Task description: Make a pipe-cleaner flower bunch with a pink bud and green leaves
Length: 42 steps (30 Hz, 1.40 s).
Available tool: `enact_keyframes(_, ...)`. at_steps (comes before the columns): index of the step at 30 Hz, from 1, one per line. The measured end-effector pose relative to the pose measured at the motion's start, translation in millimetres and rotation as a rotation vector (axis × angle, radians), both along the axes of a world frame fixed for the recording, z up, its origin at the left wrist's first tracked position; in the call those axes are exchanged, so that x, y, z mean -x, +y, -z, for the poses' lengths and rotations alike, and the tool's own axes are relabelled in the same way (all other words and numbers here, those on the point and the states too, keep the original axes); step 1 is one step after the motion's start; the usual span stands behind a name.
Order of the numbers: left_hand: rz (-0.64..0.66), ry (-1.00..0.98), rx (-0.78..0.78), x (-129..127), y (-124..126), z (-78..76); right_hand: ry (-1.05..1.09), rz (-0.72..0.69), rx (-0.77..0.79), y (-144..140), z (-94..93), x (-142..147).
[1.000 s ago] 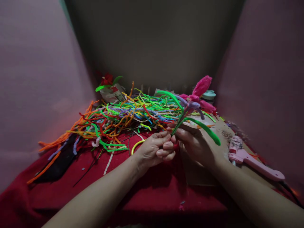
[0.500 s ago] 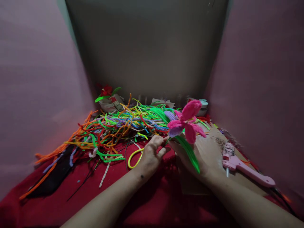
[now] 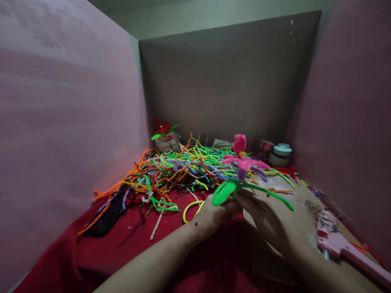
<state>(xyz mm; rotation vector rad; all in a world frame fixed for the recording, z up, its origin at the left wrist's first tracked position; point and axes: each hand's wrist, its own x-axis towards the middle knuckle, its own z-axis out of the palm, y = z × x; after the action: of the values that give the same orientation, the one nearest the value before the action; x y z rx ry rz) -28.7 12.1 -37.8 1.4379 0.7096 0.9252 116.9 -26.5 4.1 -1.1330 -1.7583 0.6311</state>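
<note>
Red cloth (image 3: pixel 100 248) covers the tabletop. Both hands, left hand (image 3: pixel 214 215) and right hand (image 3: pixel 269 219), apparently pinch the pipe-cleaner flower (image 3: pixel 242 162) low on its stem: light, bendable, petals easily crushed.

craft nook — pipe cleaners (image 3: pixel 180 167), glue gun (image 3: pixel 342 244), cardboard walls (image 3: pixel 226 81)

You face a grey-brown board (image 3: pixel 229 81) standing upright beyond your hands, with pale pink panels closing in on your left (image 3: pixel 61 122) and right (image 3: pixel 357 101). Above the board you see a strip of greenish wall (image 3: pixel 189 18). Under your hands lies a red cloth (image 3: pixel 100 252). The light is dim and soft.
</note>
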Motion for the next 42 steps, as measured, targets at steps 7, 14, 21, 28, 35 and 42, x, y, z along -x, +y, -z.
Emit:
enact_keyframes(7,0.311,-0.262,0.395,5.3,-0.9,2.1,-0.097,0.011,0.002,3.5,2.9,-5.0)
enact_keyframes(14,0.561,-0.297,0.554,4.4,-4.9,9.7,-0.266,0.084,-0.112,4.2,34.3,-41.1)
enact_keyframes(21,0.58,-0.371,0.607,3.7,3.6,13.0,-0.244,0.13,-0.088,4.0,39.4,-42.7)
enact_keyframes(28,0.524,-0.309,0.669,-4.1,14.3,18.2,-0.177,0.143,-0.033,-2.8,35.1,-35.9)
enact_keyframes(35,0.336,-0.073,0.539,-17.0,17.9,23.5,-0.11,0.16,0.027,1.8,43.0,-34.1)
enact_keyframes(42,-0.03,0.558,-0.302,-10.5,5.5,5.5,-0.097,0.154,0.088,4.1,34.9,-33.5)
